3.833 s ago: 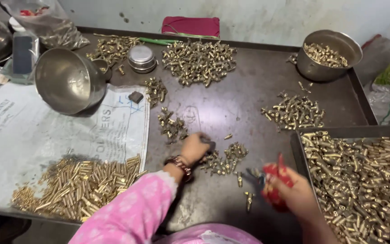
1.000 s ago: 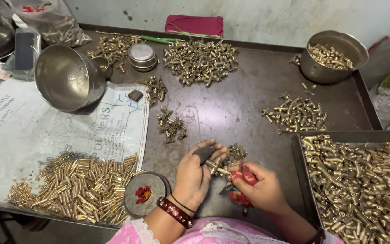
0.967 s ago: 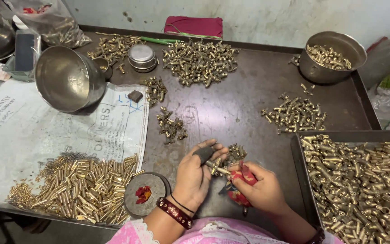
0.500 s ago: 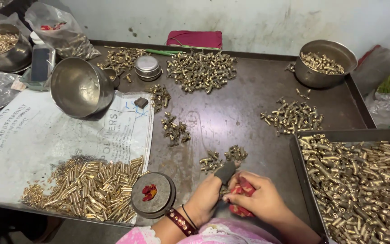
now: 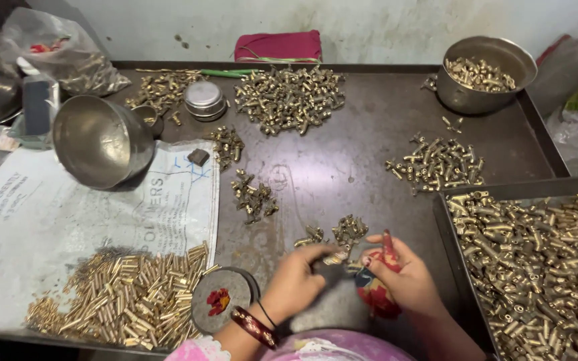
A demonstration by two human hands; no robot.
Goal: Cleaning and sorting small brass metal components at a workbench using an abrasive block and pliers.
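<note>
Left hand [image 5: 297, 281] and right hand [image 5: 404, 279] meet at 6 o'clock on the metal table [image 5: 342, 167], fingers pinched together on one small brass fitting [image 5: 337, 256]; the right also clasps a red cloth [image 5: 374, 295]. Finished brass tubes [image 5: 128, 301] lie heaped at 8 o'clock. Much remains: loose piles at 12 o'clock, a full tray [image 5: 536, 267] at 4 o'clock.

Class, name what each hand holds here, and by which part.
Left hand pinches a small brass fitting by its end; right hand wraps a red-handled tool around the handle.
</note>
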